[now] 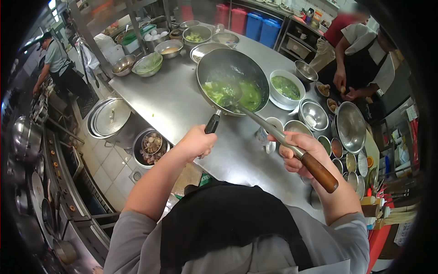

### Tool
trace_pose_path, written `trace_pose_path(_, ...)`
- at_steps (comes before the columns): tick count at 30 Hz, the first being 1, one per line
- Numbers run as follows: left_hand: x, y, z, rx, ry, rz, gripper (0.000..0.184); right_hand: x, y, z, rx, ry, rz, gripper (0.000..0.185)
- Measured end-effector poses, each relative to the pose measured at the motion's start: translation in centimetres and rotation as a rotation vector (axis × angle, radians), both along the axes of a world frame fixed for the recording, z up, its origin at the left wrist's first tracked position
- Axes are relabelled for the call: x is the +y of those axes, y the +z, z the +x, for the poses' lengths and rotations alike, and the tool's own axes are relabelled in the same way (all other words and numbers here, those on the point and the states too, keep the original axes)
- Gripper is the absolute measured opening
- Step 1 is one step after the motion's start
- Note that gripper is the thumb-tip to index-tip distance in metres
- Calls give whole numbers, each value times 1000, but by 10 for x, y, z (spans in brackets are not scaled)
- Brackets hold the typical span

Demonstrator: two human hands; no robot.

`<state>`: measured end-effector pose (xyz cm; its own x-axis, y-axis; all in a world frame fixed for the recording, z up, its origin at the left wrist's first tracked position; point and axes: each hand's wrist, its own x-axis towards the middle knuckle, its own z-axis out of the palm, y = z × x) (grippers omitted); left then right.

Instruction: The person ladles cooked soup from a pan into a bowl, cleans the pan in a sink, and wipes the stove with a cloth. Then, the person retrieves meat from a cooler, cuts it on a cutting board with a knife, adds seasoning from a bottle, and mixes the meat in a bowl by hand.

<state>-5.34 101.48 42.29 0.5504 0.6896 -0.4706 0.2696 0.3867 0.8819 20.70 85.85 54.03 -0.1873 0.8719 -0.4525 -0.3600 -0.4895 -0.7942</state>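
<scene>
My left hand [197, 144] is wrapped round the black handle of a wok [235, 61], which is tilted above the steel table. Green leafy soup [248, 93] lies in the wok, with some steam over it. In my right hand [303, 153] is a ladle [269, 128] with a steel shaft and wooden grip; its bowl dips into the soup and is mostly hidden there. Just right of the wok stands a white bowl [286, 91] of similar green soup on a white plate. A patterned white cup [266, 137] sits below the ladle's shaft.
Steel bowls of ingredients [169, 49] line the table's back edge. At the right are stacked steel bowls [315, 115] and several small seasoning containers [337, 148]. A lidded pot [111, 118] stands left of the table [159, 98]. Two co-workers are at the right, another person [59, 68] far left.
</scene>
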Motion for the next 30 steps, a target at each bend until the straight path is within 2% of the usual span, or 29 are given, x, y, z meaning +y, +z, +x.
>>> trace_pose_path(8, 7, 10, 15, -60, -5, -26, 15, 2, 12, 9, 41, -87, 27, 41)
trace_pose_path(13, 15, 13, 29, -95, -27, -37, 15, -6, 27, 30, 80, -235, 75, 47)
trace_pose_path(16, 20, 10, 34, -91, -32, -51, 15, -10, 31, 57, 187, -177, 182, 51)
trace_pose_path(17, 20, 9, 35, -89, -31, -50, 15, -14, 36, 61, 147, -298, 152, 51)
trace_pose_path(25, 20, 14, 33, -45, -43, -14, 14, -18, 30, 123, -20, -356, 140, 40)
trace_pose_path(26, 21, 14, 33, -28, -44, -8, 14, -14, 23, 130, -77, -360, 119, 38)
trace_pose_path(27, 21, 14, 32, -19, -40, 1, 13, -11, 18, 131, -119, -420, 61, 44)
trace_pose_path(29, 20, 15, 30, 5, -28, 17, 13, -5, 8, 127, -362, -458, 59, 39)
trace_pose_path(30, 19, 16, 29, 12, -26, 26, 13, -4, 5, 123, -441, -460, 82, 31)
